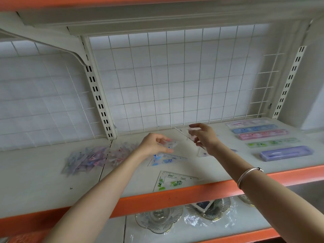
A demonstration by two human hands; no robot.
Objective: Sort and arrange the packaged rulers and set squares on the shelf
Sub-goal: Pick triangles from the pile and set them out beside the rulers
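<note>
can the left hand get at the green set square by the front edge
Probably yes: the green set square lies uncovered by the shelf edge, nothing across it. But the left hand pinches a small packet, so it isn't free.

Soft, cool daylight glows through the pale backing behind the wire grid (175,76), the brightest area. The shelf (43,172) below is dimmer and grey, with faint shadows. The left hand (154,146) and right hand (205,137), each pinching a clear set square (169,143), are motion-blurred. The wide lens bows the orange shelf edge (175,195) and the uprights (98,95). The packet pile (84,160) looks smeared.
</note>
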